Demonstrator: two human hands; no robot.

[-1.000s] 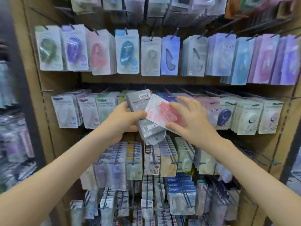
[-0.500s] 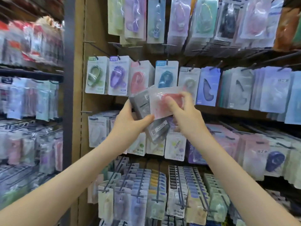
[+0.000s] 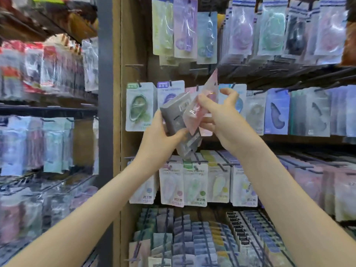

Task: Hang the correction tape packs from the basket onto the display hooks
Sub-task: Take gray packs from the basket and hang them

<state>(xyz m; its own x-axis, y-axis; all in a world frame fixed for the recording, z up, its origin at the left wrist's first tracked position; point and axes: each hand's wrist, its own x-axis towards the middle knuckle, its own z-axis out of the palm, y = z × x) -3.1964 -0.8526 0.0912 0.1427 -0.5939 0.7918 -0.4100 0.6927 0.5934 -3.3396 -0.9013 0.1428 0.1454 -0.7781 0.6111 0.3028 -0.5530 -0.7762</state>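
- L hand (image 3: 159, 138) grips a stack of grey packs (image 3: 178, 120), backs facing the camera, thumb across the lower front, fingers wrapped behind; stack tilted, top leaning left.
- R hand (image 3: 224, 120) pinches one pink pack (image 3: 204, 105) betw. thumb and curled fingers; index finger sticks up apart from the others.
- Pink pack stands nearly edge-on to the camera, top corner pointing up twd the bare hooks (image 3: 194, 69) under the top row; not on any hook, overlaps the grey stack's right side.
- Both hands are up in front of the middle display row, w/ both forearms bare and reaching in from the bottom corners.
- Middle row behind the hands: green pack (image 3: 139, 106) at far left, purple-label pack (image 3: 169, 91) next, partly hidden by the grey stack; then a pink-topped pack and a blue one, mostly covered by the R hand.
- Further right on same row: pale pack, then a blue pack (image 3: 277, 112) w/ a dark dispenser shape, then grey ones.
- Top row (image 3: 185, 29): yellow-green, lilac, blue packs hanging; more to the right, blurred.
- Row below the hands (image 3: 194, 184): white packs w/ pink, green, yellow, purple dots.
- Bottom: dense rows of small packs on long hooks, detail too blurred.
- Wooden panel (image 3: 133, 45) w/ a grey upright post (image 3: 105, 93) at left; left bay of goods smeared by blur.
- Basket not in view.
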